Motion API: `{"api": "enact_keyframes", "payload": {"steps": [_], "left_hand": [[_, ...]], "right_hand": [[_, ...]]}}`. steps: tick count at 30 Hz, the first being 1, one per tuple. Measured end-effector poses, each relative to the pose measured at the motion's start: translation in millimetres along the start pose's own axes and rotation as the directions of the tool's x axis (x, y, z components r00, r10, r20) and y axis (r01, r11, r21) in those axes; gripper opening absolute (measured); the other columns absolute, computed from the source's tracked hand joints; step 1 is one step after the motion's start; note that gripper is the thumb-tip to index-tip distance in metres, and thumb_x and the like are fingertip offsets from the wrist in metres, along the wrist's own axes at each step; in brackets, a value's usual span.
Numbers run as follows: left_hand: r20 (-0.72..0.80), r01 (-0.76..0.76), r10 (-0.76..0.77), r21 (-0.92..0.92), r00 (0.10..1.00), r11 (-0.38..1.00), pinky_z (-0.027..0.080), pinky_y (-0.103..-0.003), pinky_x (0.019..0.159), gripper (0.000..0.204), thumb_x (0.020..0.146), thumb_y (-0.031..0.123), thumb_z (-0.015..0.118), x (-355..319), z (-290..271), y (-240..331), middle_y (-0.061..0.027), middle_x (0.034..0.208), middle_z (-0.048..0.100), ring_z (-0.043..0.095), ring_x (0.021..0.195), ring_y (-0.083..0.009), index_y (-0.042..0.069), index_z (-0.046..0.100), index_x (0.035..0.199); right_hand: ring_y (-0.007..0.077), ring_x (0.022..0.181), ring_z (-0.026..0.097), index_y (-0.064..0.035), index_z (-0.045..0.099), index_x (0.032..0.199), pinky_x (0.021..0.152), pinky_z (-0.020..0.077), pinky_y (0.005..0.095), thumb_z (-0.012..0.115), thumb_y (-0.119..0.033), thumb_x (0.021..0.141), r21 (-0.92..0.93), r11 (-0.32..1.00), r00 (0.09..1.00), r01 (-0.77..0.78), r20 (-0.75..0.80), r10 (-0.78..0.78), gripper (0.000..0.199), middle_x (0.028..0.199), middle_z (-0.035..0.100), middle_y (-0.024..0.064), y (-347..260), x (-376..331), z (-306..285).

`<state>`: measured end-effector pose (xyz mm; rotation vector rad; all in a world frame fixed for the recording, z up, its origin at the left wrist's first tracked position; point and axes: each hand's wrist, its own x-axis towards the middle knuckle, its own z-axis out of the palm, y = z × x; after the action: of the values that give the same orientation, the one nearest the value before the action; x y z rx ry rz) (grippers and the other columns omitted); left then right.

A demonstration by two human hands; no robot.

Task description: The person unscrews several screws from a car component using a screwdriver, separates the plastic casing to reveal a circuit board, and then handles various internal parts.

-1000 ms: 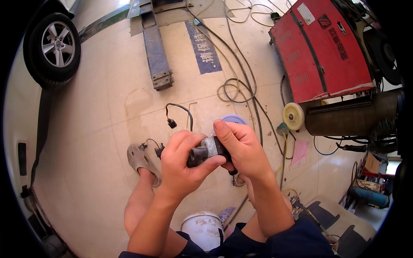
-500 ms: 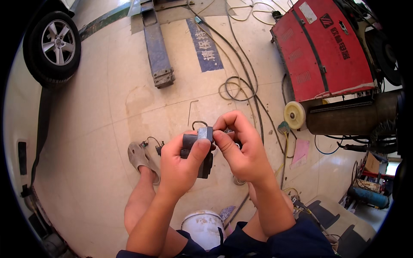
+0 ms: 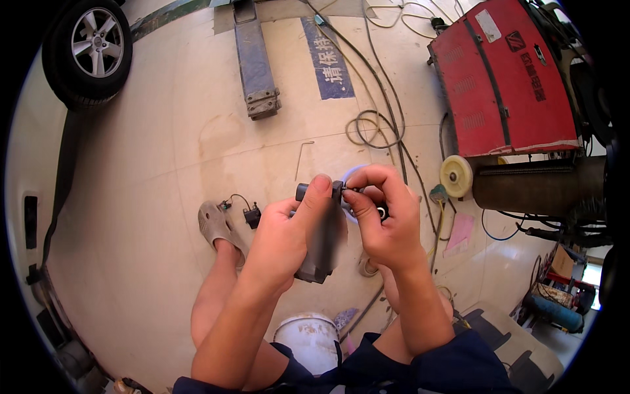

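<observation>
My left hand (image 3: 279, 243) is closed around a dark, boxy part (image 3: 318, 253) with a short black cylinder (image 3: 302, 192) at its upper end; the thumb lies over its top. The part's face is smeared, so its kind is unclear. At its upper right corner, the thumb and forefinger of my right hand (image 3: 388, 223) pinch something small and dark (image 3: 348, 189). A dark piece with a pale ring (image 3: 382, 211) sits in the curled fingers of that hand. Behind it shows a pale violet arc (image 3: 354, 172) I cannot make out.
On the floor lie an L-shaped rod (image 3: 300, 157), a small black box with a cable (image 3: 252, 215) and coiled hoses (image 3: 374, 128). A blue steel arm (image 3: 257, 65), a car wheel (image 3: 97, 49), a red machine (image 3: 502, 85) and a white bucket (image 3: 307, 341) stand around me.
The dark part has turned in my left hand, its long face now more toward me. My right fingers stay at its upper corner. The whole view has shifted slightly.
</observation>
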<state>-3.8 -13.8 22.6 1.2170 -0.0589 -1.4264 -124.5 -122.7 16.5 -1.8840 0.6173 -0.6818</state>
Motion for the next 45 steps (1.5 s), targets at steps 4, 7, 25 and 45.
{"api": "enact_keyframes", "payload": {"steps": [4, 7, 25, 45], "left_hand": [[-0.04, -0.054, 0.055, 0.024, 0.998, 0.998, 0.047, -0.023, 0.058, 0.05, 0.093, 0.052, 0.06, -1, -3, 2, -0.0037, 0.076, 0.065, 0.059, 0.065, -0.0088, 0.002, 0.067, 0.089], [-0.048, -0.113, 0.117, 0.083, 0.992, 0.99, 0.045, -0.022, 0.059, 0.047, 0.092, 0.049, 0.064, -3, -3, 5, -0.0025, 0.076, 0.065, 0.058, 0.066, -0.0074, 0.003, 0.068, 0.088], [-0.29, -0.201, 0.174, -0.067, 0.941, 0.977, 0.05, -0.024, 0.058, 0.058, 0.09, 0.058, 0.061, 2, -34, 12, -0.0075, 0.075, 0.064, 0.061, 0.063, -0.0121, 0.0, 0.062, 0.084], [-0.244, -0.311, 0.248, -0.269, 0.938, 0.912, 0.054, -0.04, 0.081, 0.04, 0.09, 0.015, 0.058, -5, -67, 28, -0.0151, 0.108, 0.062, 0.063, 0.095, -0.0274, -0.007, 0.051, 0.123]], "right_hand": [[0.0114, 0.059, 0.056, 0.0001, 0.052, 0.098, 0.056, 0.0485, 0.0256, 0.062, 0.003, 0.089, 0.215, 0.97, 0.99, -0.116, -0.053, 0.13, 0.013, 0.085, 0.064, 0.0089, -12, 3, 12], [0.0081, 0.06, 0.053, -0.0004, 0.053, 0.094, 0.054, 0.0455, 0.024, 0.06, -0.01, 0.095, 0.373, 0.907, 0.978, -0.195, 0.011, 0.206, 0.012, 0.081, 0.062, 0.0066, -7, 4, 13], [0.0102, 0.062, 0.057, 0.0026, 0.057, 0.089, 0.058, 0.0458, 0.0234, 0.063, -0.017, 0.092, -0.014, 0.83, 0.782, -0.557, 0.328, 0.53, 0.02, 0.071, 0.061, 0.0058, 35, 9, 7], [0.0118, 0.044, 0.043, 0.0009, 0.051, 0.108, 0.039, 0.0383, 0.031, 0.048, -0.028, 0.099, 0.163, 0.084, 0.146, -0.983, 0.42, 0.896, 0.03, 0.081, 0.061, 0.0182, 244, -80, 119]]}}
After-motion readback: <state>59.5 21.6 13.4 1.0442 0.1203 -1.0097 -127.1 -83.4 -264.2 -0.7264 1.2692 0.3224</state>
